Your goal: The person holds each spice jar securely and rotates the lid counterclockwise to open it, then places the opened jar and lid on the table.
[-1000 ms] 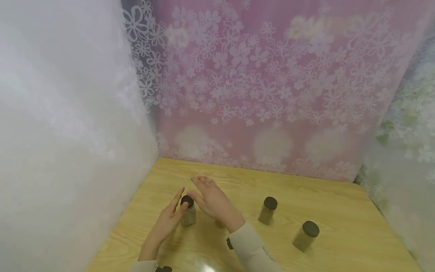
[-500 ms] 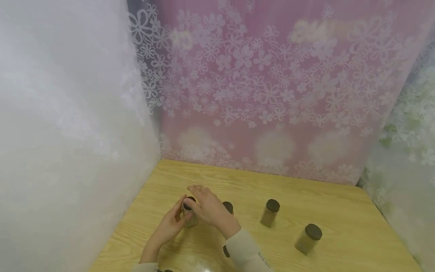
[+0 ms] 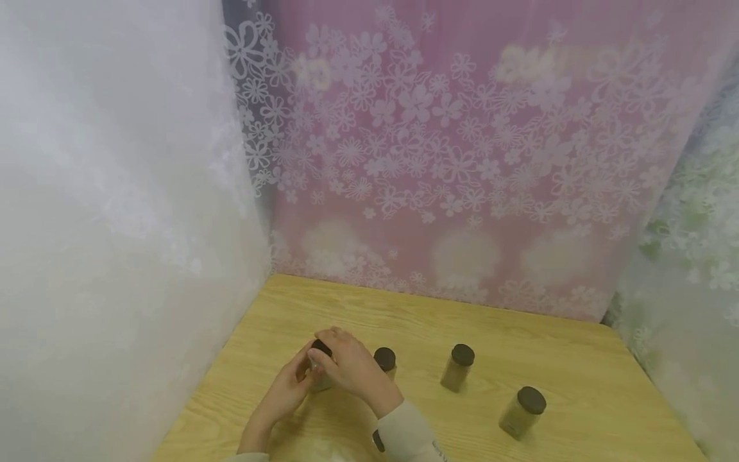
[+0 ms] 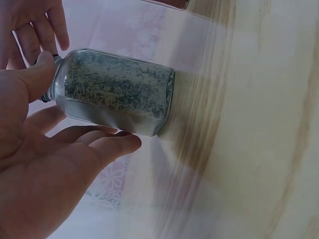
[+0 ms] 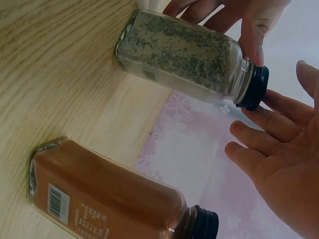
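Observation:
A clear glass spice jar (image 4: 117, 89) of dried green herb flakes stands at the table's left part, its black cap (image 5: 254, 88) on. My left hand (image 3: 285, 388) holds it near the neck, thumb (image 4: 40, 74) on one side and fingers on the other. At the cap is my right hand (image 3: 352, 364); its fingers (image 5: 271, 122) reach to the cap, loosely extended, while the thumb stands apart from it in the right wrist view. Beside the right hand stands a jar of reddish-brown powder (image 5: 109, 194), also black-capped, partly hidden behind the hand in the head view.
Two more black-capped jars stand to the right, one farther back (image 3: 457, 367) and one nearer (image 3: 522, 412). Another dark lid (image 3: 378, 441) shows by the right sleeve (image 3: 410, 433). The wooden table (image 3: 583, 359) is bounded by floral curtains (image 3: 439, 160) behind and at the sides.
My left hand has closed in on the herb jar and now holds it. The right hand has come down to its cap, uncovering the reddish-brown jar beside it.

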Demonstrator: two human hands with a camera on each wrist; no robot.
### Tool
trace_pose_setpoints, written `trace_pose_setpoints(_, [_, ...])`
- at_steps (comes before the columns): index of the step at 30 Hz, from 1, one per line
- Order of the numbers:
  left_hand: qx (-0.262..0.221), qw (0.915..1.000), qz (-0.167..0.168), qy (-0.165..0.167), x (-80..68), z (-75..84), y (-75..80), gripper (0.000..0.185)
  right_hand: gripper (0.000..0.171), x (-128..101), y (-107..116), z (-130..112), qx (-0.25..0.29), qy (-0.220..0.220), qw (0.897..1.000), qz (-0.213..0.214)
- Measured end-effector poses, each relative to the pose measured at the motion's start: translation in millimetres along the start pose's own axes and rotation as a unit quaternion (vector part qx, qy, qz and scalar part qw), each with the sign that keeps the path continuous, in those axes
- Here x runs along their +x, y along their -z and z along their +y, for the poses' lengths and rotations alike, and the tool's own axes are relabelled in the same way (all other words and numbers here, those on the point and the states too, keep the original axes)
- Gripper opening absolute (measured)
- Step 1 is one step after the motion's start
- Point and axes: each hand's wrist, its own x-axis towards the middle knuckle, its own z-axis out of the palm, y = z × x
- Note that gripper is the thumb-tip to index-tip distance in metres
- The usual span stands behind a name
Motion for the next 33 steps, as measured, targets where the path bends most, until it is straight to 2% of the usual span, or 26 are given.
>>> trace_pose_setpoints(10, [-0.003,0.9985,0.037,0.040,-0.4,-7.8,-1.7,0.063,0.042,2.0,-14.1,4.4,0.028,0.028,0.997,0.064])
trace_pose_setpoints(17, [-0.004,0.9981,0.047,0.039,-2.2,-7.3,-2.5,0.060,0.034,3.4,-24.7,9.1,0.030,0.043,0.991,0.122])
trace_pose_setpoints(25, [0.005,0.9980,0.041,0.047,-4.7,-7.9,-1.7,0.061,0.031,5.6,-31.6,10.3,0.070,0.035,0.987,0.140])
trace_pose_setpoints(33, [0.024,0.9984,0.025,0.044,-4.5,-10.8,2.5,0.061,0.030,8.3,-32.8,14.0,0.115,0.047,0.983,0.135])
